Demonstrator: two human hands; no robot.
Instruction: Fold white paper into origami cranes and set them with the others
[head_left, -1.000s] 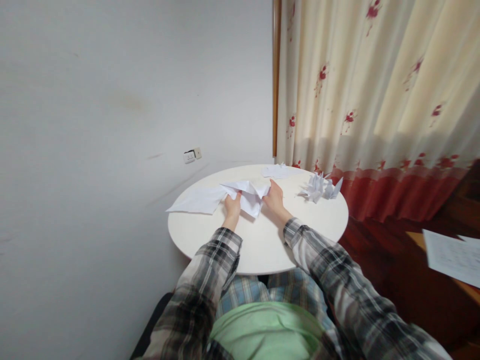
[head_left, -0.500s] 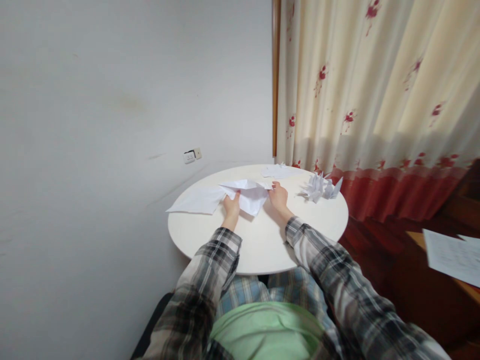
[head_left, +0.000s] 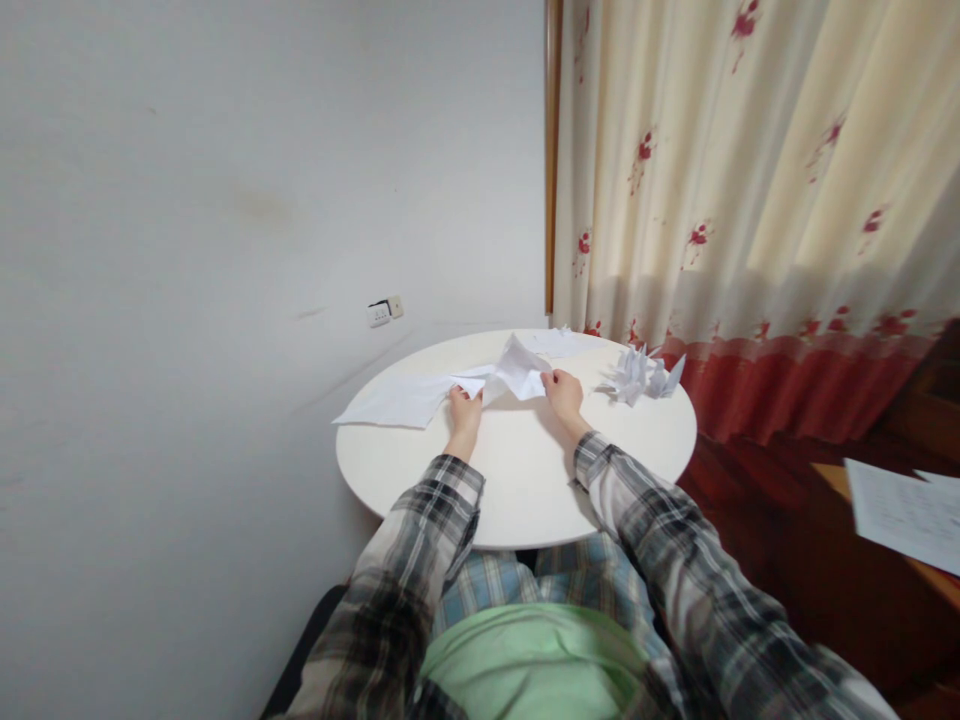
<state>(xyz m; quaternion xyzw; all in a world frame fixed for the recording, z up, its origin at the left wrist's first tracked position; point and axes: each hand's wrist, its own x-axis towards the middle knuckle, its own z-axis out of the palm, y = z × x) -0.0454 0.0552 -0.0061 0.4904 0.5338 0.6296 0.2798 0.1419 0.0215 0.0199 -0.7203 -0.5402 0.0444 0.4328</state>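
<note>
A creased sheet of white paper is held between my two hands, just above the round white table. Its middle peaks upward at the far side. My left hand pinches the left corner, and my right hand pinches the right one. Flat white paper lies to the left of my left hand. To the right of my right hand sits a cluster of folded paper pieces with pointed tips.
More white paper with small scraps lies at the table's far edge. A wall with a socket is on the left, and a floral curtain hangs behind. Printed sheets rest on a wooden surface at right.
The creased paper has turned: its near point, which hung toward me, now stands up at the far side. Both hands have shifted slightly and still hold its corners.
</note>
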